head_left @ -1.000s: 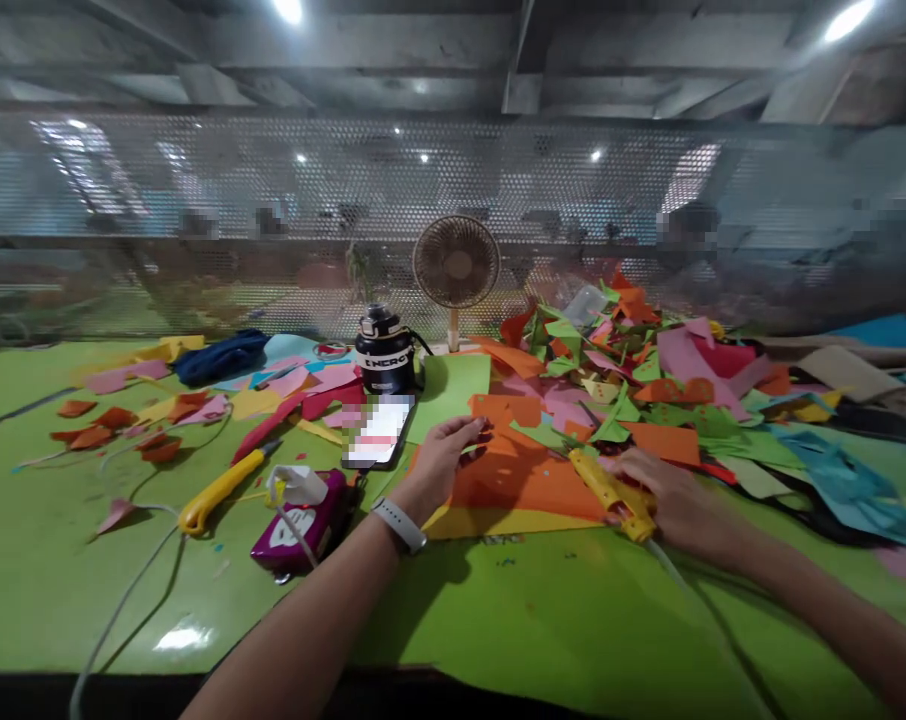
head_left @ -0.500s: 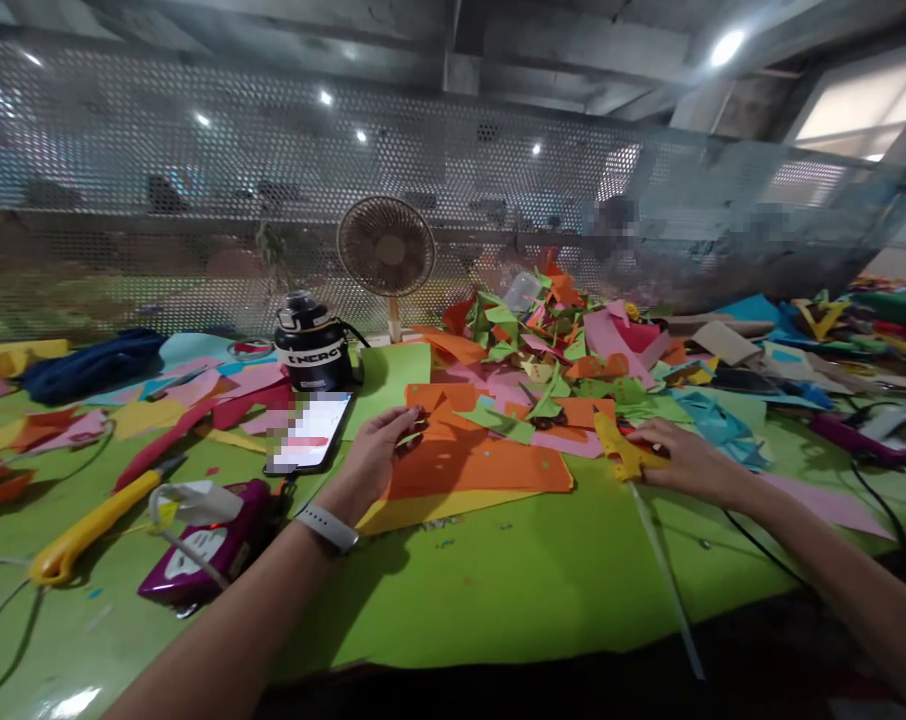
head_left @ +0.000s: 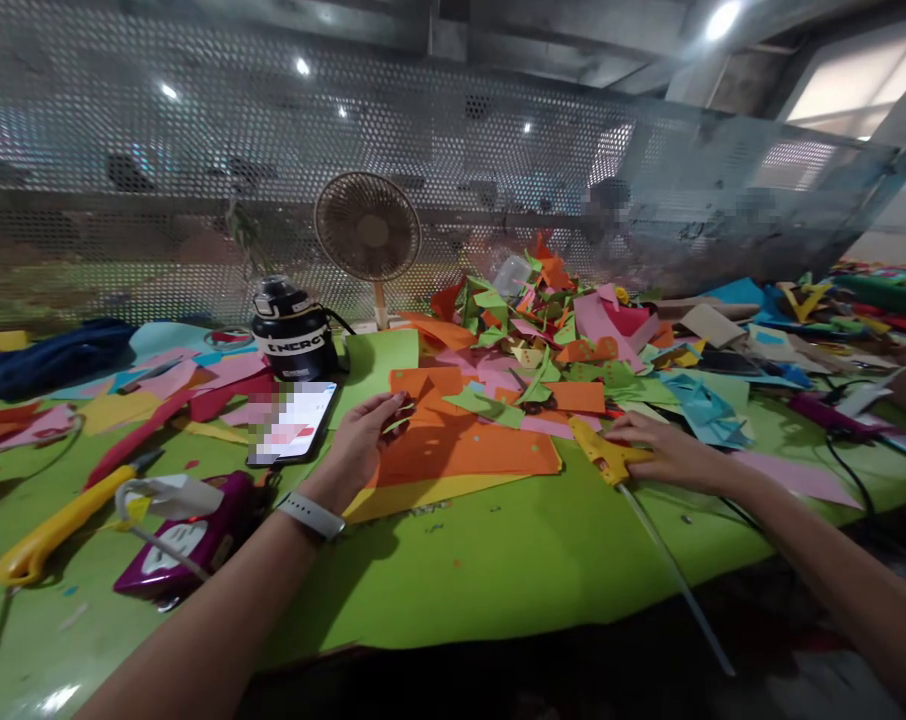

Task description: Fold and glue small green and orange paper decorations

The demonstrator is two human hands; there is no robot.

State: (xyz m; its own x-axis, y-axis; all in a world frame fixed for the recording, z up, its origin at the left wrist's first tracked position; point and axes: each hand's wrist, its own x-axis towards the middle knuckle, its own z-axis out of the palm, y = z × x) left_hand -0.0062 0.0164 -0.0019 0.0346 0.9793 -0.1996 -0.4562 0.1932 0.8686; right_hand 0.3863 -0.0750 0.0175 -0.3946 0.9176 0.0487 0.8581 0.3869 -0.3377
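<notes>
My right hand (head_left: 652, 450) is wrapped round a yellow hot glue gun (head_left: 601, 455), its nozzle pointing up and left. A long translucent glue stick (head_left: 674, 570) trails from the gun's back end towards the table's front edge. Over the left part of an orange sheet (head_left: 472, 445) is my left hand (head_left: 363, 440), thumb and fingers pinched together; whatever is between them is too small to make out. Beneath the orange sheet, a yellow sheet (head_left: 415, 495) shows along the front. A grey band (head_left: 312, 515) circles my left wrist.
Left of my left hand lie a phone (head_left: 294, 425), a purple power strip (head_left: 190, 545) and a yellow-handled tool (head_left: 67, 525). Behind stand a black bottle (head_left: 295, 335) and a small fan (head_left: 370, 230). Coloured paper scraps (head_left: 543, 330) are heaped at the back, before a perforated metal screen (head_left: 453, 150).
The view has turned slightly, shifting everything a little leftward. In my right hand the glue gun has tilted, its nozzle leaning further left. My left hand keeps its pinch.
</notes>
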